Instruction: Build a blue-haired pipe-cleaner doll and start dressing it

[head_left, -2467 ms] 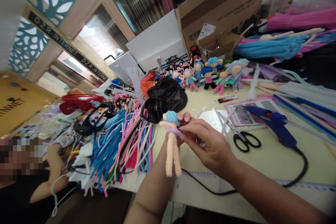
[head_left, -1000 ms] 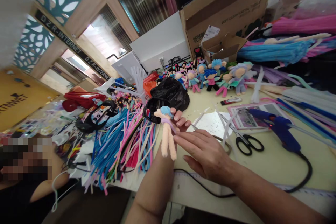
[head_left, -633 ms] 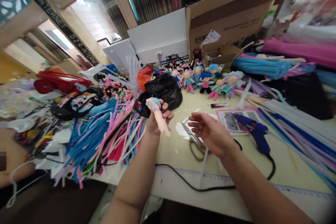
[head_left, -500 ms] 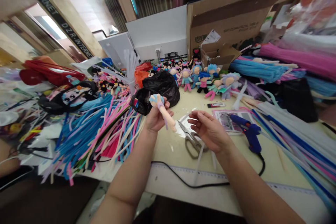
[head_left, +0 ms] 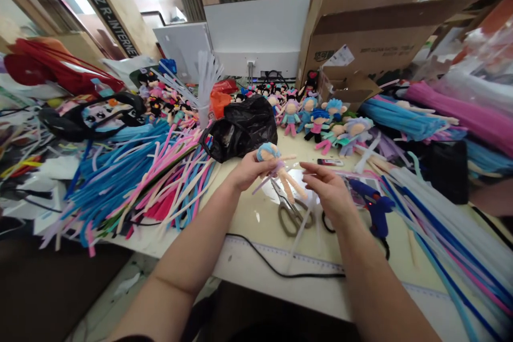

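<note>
A small doll (head_left: 269, 153) with light-blue hair, beige limbs and a lilac band around its body is held up over the table. My left hand (head_left: 250, 169) is closed on it from the left, at its head and upper body. The doll's legs hang towards the lower right. Just right of it, my right hand (head_left: 326, 184) hovers with fingers curved and apart, and I see nothing in them. Grey-handled scissors (head_left: 289, 219) lie below the doll. Behind my right wrist is a blue glue gun (head_left: 377, 206), partly hidden by the forearm.
Pipe cleaners (head_left: 120, 181) are heaped at the left, with more bundles (head_left: 412, 117) at the right. A black plastic bag (head_left: 248, 125) sits behind my left hand. Several finished dolls (head_left: 318, 120) stand before a cardboard box (head_left: 360, 37). A black cable (head_left: 276, 270) crosses the front.
The doll has turned in my left hand: its head now points up left and its arms and legs are spread into view. My right hand stays beside it, fingers slightly more curved. The view has shifted.
</note>
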A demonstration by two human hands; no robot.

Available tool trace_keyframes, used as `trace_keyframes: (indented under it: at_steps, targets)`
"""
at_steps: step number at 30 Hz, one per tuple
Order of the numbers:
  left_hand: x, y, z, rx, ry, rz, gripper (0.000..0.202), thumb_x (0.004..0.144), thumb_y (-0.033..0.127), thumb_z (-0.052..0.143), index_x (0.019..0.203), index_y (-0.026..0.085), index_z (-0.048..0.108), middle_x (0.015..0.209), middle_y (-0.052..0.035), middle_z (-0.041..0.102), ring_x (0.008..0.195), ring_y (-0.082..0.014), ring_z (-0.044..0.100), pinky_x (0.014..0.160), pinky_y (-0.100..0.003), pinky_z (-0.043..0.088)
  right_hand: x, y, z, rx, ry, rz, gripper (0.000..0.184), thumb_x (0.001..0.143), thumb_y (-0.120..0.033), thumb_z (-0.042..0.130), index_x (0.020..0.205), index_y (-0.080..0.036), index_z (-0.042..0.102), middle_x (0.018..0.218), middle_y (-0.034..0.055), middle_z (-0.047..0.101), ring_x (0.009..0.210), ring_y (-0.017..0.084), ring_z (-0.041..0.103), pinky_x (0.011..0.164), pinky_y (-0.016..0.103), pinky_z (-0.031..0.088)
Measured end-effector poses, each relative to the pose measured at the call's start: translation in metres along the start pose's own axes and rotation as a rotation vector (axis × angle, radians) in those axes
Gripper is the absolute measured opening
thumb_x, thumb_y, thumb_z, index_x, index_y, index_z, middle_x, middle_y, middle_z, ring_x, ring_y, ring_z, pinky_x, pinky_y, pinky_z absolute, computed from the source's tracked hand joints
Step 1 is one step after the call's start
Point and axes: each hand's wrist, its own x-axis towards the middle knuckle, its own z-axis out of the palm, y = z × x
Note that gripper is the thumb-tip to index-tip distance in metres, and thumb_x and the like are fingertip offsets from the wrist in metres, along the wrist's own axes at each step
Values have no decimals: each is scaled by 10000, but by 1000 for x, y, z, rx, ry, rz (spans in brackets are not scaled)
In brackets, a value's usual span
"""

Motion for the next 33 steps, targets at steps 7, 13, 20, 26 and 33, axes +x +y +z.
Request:
trace_keyframes:
  at_steps: [7, 13, 20, 26, 33]
  targets:
    - [-2, -3, 3, 190, -37, 10, 404, 584, 379, 815, 857, 125, 658, 648, 27, 554, 552, -75, 460, 531, -221, 342, -9, -9, 11, -92, -72, 68, 347, 682, -470, 726, 866, -176, 740, 894, 64, 724, 838, 193, 623, 760, 324, 459]
    - [-3, -5, 11, 270, -68, -30, 447, 567, 373, 815, 892, 109, 659, 684, 16, 575, 597, -90, 496, 575, -232, 393, -9, -8, 15, -145, -103, 61, 362, 738, -492, 664, 890, -174, 748, 857, 45, 732, 794, 177, 617, 757, 303, 456]
    - [-3, -5, 13, 357, -73, -35, 463, 565, 409, 803, 888, 113, 652, 714, 13, 602, 628, -106, 532, 591, -239, 419, -8, -6, 16, -116, -71, 83, 359, 661, -474, 732, 836, -160, 737, 773, 35, 726, 741, 184, 625, 699, 293, 459]
    - [-2, -9, 12, 320, -78, -25, 440, 576, 387, 799, 887, 119, 641, 712, 19, 601, 620, -104, 532, 593, -242, 431, -9, -4, 21, -22, -14, 98, 343, 591, -433, 789, 787, -159, 728, 766, 45, 729, 722, 186, 636, 707, 302, 466]
    - [0, -11, 13, 324, -84, -20, 423, 586, 371, 791, 886, 108, 650, 696, 17, 601, 616, -108, 534, 606, -249, 433, -9, -3, 23, -96, 5, 103, 336, 622, -432, 745, 801, -147, 747, 753, 48, 726, 702, 181, 615, 674, 291, 458]
